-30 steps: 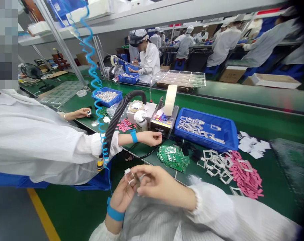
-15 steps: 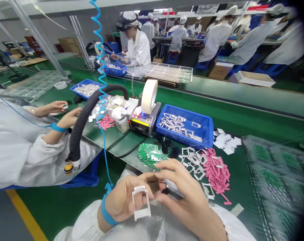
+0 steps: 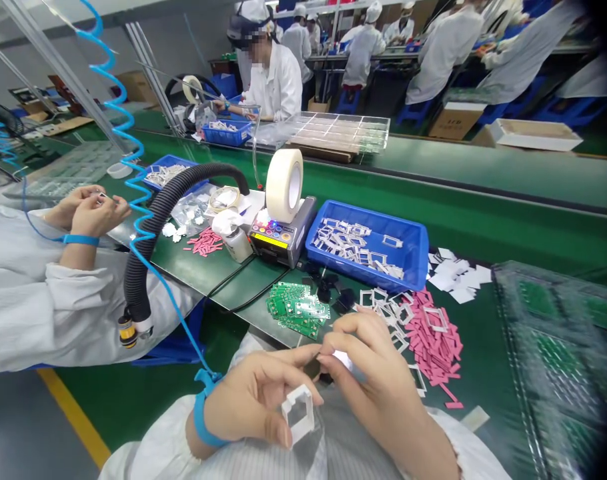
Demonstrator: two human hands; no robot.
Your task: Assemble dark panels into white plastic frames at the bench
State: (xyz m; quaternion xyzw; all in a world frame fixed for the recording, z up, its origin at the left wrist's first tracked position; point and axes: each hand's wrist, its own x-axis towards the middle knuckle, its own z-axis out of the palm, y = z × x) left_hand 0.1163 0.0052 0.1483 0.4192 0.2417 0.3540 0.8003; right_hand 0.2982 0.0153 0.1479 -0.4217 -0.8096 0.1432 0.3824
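My left hand [image 3: 256, 397], with a blue wrist strap [image 3: 203, 413], grips a small white plastic frame [image 3: 299, 415] by its side, the frame tilted in front of the palm. Close to its index fingertip, the thumb and forefinger of my right hand [image 3: 371, 373] pinch a thin, small piece, mostly hidden; its kind cannot be made out. A white patch [image 3: 342, 360] shows behind the right fingers. Just beyond my hands lie green circuit boards [image 3: 296, 310], loose white frames [image 3: 383, 310] and a heap of pink strips [image 3: 436, 340].
A blue bin [image 3: 408, 267] of white frames stands behind the heaps, beside a tape dispenser [image 3: 278, 237]. White sheets [image 3: 456, 273] and clear trays [image 3: 543, 333] are to the right. A black hose [image 3: 138, 273] arches at left, near a co-worker's hands [image 3: 91, 213].
The white frame has turned in my left hand, now gripped with thumb against its side. My right fingers have closed into a tighter pinch near the left index fingertip. The view has shifted slightly.
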